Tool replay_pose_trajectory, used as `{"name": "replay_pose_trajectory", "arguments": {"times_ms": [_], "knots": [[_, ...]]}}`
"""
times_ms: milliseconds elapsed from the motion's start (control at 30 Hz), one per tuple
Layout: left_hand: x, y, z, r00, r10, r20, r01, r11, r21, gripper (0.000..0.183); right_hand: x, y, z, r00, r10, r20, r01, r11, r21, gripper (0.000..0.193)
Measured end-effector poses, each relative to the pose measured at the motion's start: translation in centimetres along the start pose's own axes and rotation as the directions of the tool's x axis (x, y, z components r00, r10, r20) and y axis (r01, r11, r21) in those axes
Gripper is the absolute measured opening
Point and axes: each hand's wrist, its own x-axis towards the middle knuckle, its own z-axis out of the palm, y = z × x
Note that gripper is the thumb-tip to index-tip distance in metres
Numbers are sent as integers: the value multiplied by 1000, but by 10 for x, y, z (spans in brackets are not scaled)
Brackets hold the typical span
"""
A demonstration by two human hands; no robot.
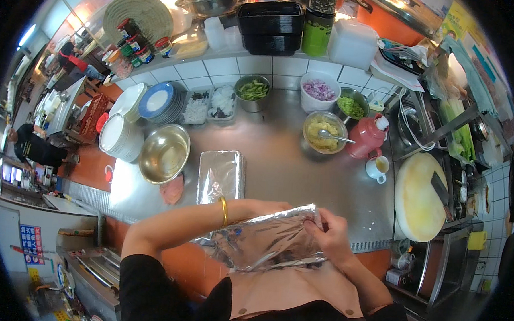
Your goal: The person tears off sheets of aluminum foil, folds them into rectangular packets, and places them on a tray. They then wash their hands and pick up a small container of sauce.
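A crinkled piece of aluminum foil [265, 241] is held up close to my body, its upper edge tilted toward the right. My right hand [331, 235] pinches the foil at its right upper corner, thumb on the near face. My left hand [269, 207] lies along the far side of the upper edge; its fingers are hidden behind the foil. Whether anything lies inside the foil cannot be seen. Just beyond my left forearm, a foil-covered rectangular tray or stack [221, 173] rests on the steel counter [269, 141].
Left of the tray are a metal bowl [164, 153], a pink cloth [172, 189] and stacked plates [121, 137]. Farther right are a bowl of yellow mash [321, 134] with a spoon, a pink jug [366, 136], a white cup [377, 169] and a round cutting board [419, 196] with a cleaver [440, 191].
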Motion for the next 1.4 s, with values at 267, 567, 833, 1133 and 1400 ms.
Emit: {"name": "replay_pose_trajectory", "arguments": {"times_ms": [267,567,833,1133,1400], "knots": [[-56,59,-18,895,162,-415,-44,959,278,39,-4,23,-7,987,126,-101,-109,981,159,20],[-111,-21,-1,853,12,-521,204,912,356,39,-5,54,-8,970,238,-41,-215,927,307,22],[-122,-10,-21,920,88,-383,112,876,470,43,34,55,-38,824,480,300,-442,877,-188,42],[-84,102,-25,961,134,-241,76,710,700,36,106,-34,7,783,37,621,246,898,-364,59],[-94,100,29,673,739,-12,-21,36,999,39,130,-20,-20,929,-148,340,187,979,-85,53]]}}
